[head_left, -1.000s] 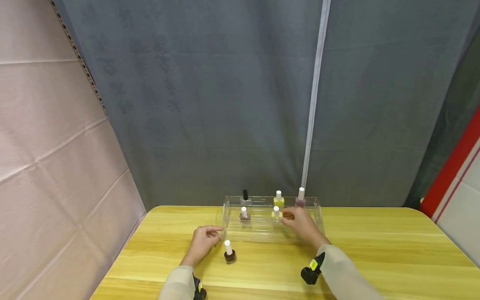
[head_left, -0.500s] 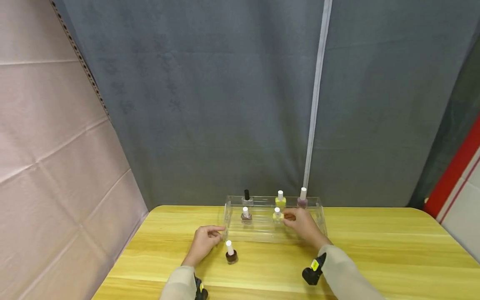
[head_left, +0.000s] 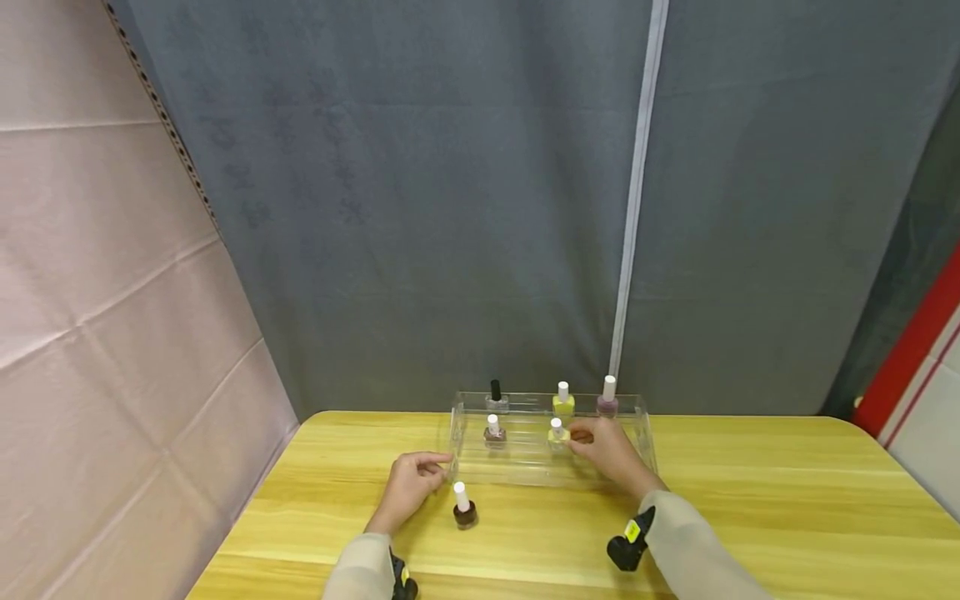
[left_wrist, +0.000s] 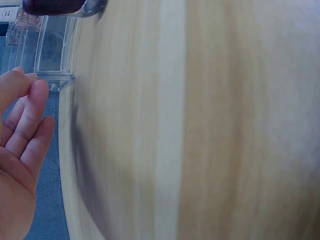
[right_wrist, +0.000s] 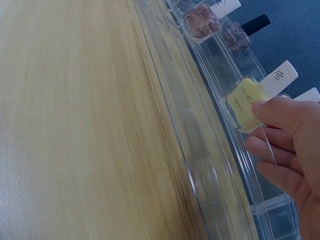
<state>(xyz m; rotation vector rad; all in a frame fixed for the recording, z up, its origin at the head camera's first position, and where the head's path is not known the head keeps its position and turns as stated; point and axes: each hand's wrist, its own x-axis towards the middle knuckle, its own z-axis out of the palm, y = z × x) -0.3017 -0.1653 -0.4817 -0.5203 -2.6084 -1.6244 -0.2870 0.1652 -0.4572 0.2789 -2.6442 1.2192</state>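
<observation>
A clear stepped display rack [head_left: 510, 475] stands near the table's back edge. My right hand [head_left: 609, 450] pinches the right side of a pale yellow nail polish bottle [right_wrist: 244, 106] on the front step, its thumb against the glass. This bottle is upright with a white cap. At the rack's left end, my left hand [head_left: 407, 487] touches the edge with its fingertips, the other fingers [left_wrist: 37, 142] loosely bent. Just in front of the rack, a dark nail polish bottle [head_left: 465, 515] with a white cap stands on the table, close to the left hand.
A glittery nail polish bottle [head_left: 494, 435] shares the front step. Behind it stand a black-capped bottle [head_left: 497, 403], a bright yellow bottle [head_left: 563, 405] and a mauve bottle [head_left: 607, 406]. A grey curtain [head_left: 450, 208] hangs behind the wooden table [head_left: 750, 492].
The head view has shifted slightly, so everything sits a little further right. Both hands and the bottles keep their places relative to the rack.
</observation>
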